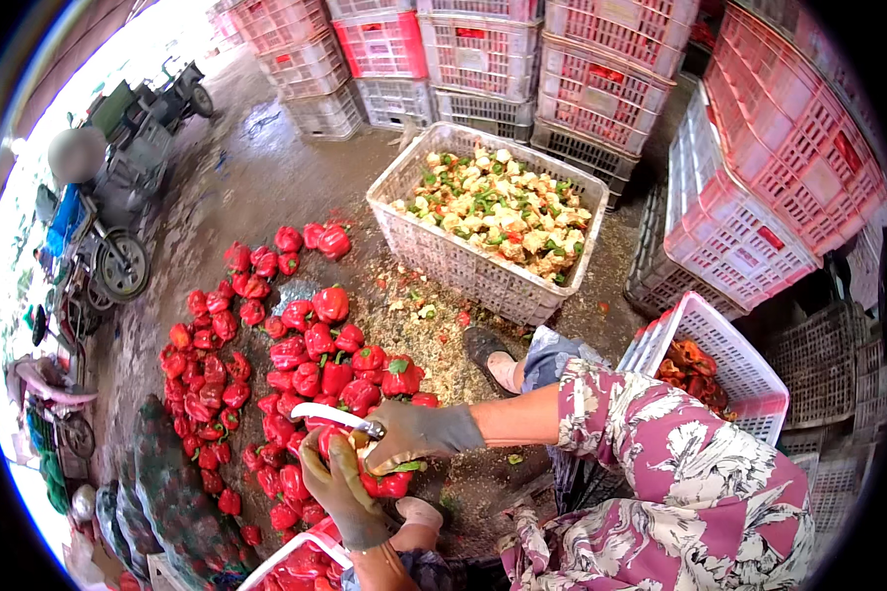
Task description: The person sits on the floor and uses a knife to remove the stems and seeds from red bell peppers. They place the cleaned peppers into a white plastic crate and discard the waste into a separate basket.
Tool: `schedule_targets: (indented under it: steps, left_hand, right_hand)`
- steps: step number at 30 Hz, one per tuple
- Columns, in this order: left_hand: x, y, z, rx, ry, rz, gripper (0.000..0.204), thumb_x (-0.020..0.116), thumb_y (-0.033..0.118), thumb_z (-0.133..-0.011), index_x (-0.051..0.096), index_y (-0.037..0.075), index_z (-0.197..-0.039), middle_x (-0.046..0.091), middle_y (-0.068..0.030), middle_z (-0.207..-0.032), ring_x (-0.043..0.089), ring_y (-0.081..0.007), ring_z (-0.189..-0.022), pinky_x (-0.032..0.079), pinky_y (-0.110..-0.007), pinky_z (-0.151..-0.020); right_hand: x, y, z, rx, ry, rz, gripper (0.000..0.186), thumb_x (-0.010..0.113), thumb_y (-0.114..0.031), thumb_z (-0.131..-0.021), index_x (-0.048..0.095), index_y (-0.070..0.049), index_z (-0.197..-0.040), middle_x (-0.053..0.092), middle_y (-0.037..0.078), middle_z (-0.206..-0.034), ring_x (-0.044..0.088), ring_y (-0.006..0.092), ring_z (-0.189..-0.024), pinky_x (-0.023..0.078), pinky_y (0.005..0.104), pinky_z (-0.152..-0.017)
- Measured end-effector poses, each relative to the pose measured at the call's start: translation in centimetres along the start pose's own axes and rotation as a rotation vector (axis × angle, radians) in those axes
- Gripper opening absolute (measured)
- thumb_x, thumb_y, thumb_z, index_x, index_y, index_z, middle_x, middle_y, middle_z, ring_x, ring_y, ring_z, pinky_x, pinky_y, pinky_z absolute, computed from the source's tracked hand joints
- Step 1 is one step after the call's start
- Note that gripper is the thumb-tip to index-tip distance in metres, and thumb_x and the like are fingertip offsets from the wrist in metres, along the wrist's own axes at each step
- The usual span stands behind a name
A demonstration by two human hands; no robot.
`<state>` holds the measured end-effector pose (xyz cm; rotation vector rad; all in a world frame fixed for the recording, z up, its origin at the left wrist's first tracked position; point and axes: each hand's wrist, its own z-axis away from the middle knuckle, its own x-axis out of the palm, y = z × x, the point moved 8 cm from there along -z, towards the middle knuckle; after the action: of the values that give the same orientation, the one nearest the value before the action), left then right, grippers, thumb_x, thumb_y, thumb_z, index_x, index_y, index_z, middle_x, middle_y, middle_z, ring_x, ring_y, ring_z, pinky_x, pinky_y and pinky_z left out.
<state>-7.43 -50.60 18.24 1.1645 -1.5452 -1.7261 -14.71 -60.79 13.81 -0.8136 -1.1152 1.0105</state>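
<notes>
Both my hands wear grey work gloves and meet over a spread of red bell peppers (pixel 335 376) on the ground. My left hand (pixel 348 494) is wrapped round a red bell pepper (pixel 325 439), with its thumb and fingers on the sides. My right hand (pixel 419 433) grips a tool with a curved white handle (pixel 327 412) and a short metal part, held right against that pepper. The tool's working end is hidden between the hands. A bit of pale core and green stem shows beneath my right fingers.
A large crate (pixel 483 258) of pale cores and green stems stands ahead. Crate stacks (pixel 483 59) line the back and right. A white crate (pixel 764 394) holds darker peppers beside me; another crate (pixel 284 566) of red peppers is near. Mesh sacks (pixel 182 502) and motorcycles (pixel 123 261) are left.
</notes>
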Motion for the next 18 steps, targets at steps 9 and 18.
schedule_targets:
  steps: [9,18]
  left_hand:
    - [0.2,1.3,-0.3,0.087,-0.002,0.025,0.035,0.057,0.024,-0.102,0.060,-0.007,-0.117,0.065,-0.0105,-0.107,0.058,-0.0157,-0.102,0.046,-0.031,-0.093]
    - [0.8,0.3,0.6,0.199,-0.094,-0.071,0.063,0.039,0.047,-0.105,0.051,-0.006,-0.136,0.055,-0.0211,-0.135,0.052,-0.0292,-0.127,0.038,-0.040,-0.110]
  right_hand:
    - [0.4,-0.8,1.1,0.181,-0.084,-0.215,0.012,0.074,-0.007,-0.082,0.062,-0.005,-0.080,0.059,-0.002,-0.068,0.053,0.0052,-0.060,0.040,0.0232,-0.051]
    - [-0.6,-2.2,0.7,-0.029,0.112,-0.186,0.020,0.075,-0.006,-0.082,0.064,-0.004,-0.098,0.062,0.000,-0.080,0.057,0.0066,-0.070,0.047,0.0257,-0.060]
